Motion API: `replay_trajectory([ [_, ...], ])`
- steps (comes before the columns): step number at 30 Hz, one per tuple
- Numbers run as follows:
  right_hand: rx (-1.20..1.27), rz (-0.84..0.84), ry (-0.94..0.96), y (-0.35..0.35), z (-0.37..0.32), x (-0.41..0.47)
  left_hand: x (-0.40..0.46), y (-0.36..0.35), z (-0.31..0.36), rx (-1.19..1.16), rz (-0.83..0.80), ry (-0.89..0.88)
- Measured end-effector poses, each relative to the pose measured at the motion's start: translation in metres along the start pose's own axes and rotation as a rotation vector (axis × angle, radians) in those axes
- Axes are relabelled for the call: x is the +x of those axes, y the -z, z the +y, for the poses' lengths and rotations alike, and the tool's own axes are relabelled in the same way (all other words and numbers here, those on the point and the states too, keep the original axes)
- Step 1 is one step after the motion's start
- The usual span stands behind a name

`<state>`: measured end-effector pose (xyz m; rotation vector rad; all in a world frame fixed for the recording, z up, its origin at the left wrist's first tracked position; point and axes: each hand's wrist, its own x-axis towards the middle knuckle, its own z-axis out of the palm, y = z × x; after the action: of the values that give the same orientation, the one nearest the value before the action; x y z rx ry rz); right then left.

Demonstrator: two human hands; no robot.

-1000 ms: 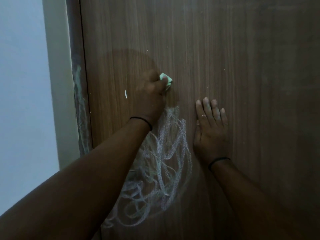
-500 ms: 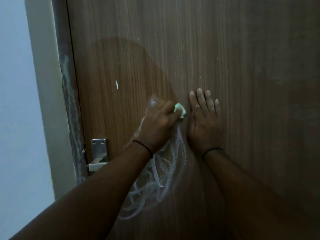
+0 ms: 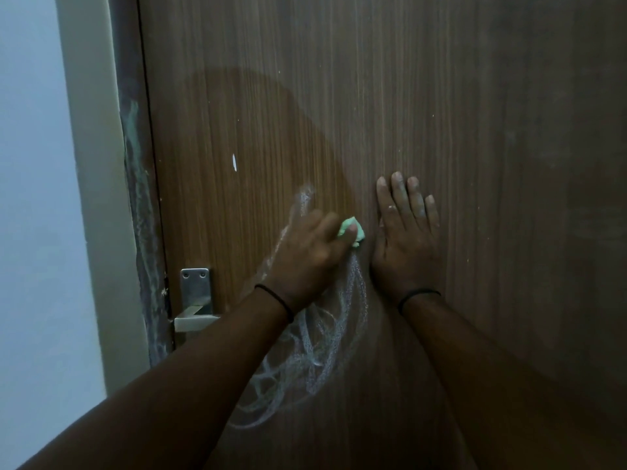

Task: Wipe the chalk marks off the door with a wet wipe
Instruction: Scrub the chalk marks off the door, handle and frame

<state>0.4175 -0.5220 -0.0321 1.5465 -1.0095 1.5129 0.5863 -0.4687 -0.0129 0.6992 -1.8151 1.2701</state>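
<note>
Pressing a crumpled pale green wet wipe (image 3: 353,231) against the brown wood-grain door (image 3: 441,96) at the frame's centre, my left hand (image 3: 307,257) grips it in curled fingers. My right hand (image 3: 407,245) rests flat beside it, fingers straight. White scribbled chalk marks (image 3: 315,347) spread below, near the metal door handle (image 3: 195,310) at lower left.
</note>
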Motion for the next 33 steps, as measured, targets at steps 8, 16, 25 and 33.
replay_trajectory([
  [8,0.006,0.011,-0.014,-0.001,-0.001,0.0,0.011,0.016,-0.048,-0.023,0.213,0.357],
  [16,-0.013,0.011,-0.023,-0.001,-0.002,-0.004,0.0,0.024,-0.055,-0.031,0.234,0.433],
  [25,-0.015,-0.014,-0.028,0.004,-0.004,-0.003,-0.011,0.014,-0.038,-0.045,0.18,0.378],
  [33,-0.039,-0.052,-0.014,0.008,0.002,-0.012,-0.015,0.004,-0.015,-0.04,0.101,0.233],
])
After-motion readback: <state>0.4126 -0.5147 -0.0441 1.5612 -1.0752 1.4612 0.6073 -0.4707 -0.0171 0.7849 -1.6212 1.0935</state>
